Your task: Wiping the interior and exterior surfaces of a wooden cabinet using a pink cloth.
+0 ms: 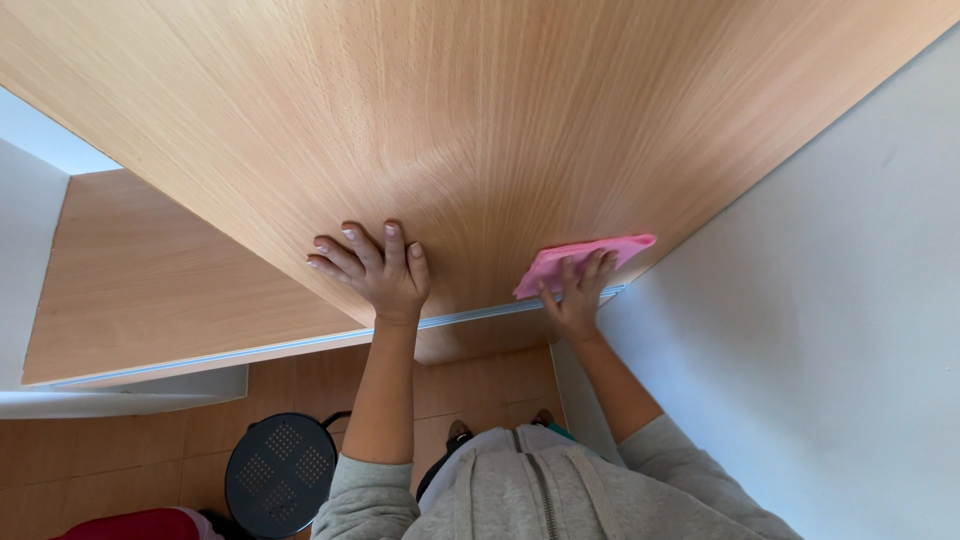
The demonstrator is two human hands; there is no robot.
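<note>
Large light beech-grain wooden panel [480, 120] filled most of the view, standing upright in front of the person. Plain white wall [820, 330] ran along its right side and met it at a corner, boxing in the right hand. A second wood-grain panel [150, 280] sat lower left, behind the first. Thin pale metal rail [470, 318] ran along the big panel's bottom edge, just below both hands. Orange-brown tiled floor [480, 390] lay underneath. Round black perforated stool seat [280, 475] stood on the floor, left of the person's grey zip sweatshirt [530, 480]; a red item [130, 525] showed at the bottom-left edge, too cropped to identify.

Left hand [380, 270] was pressed flat on the big panel, fingers spread open, holding nothing. Right hand [578, 295] had fingers splayed flat over a small pink cleaning cloth [580, 255], pinning it against the panel near the wall corner, just above the rail.

No packages, labels or signs were readable.
</note>
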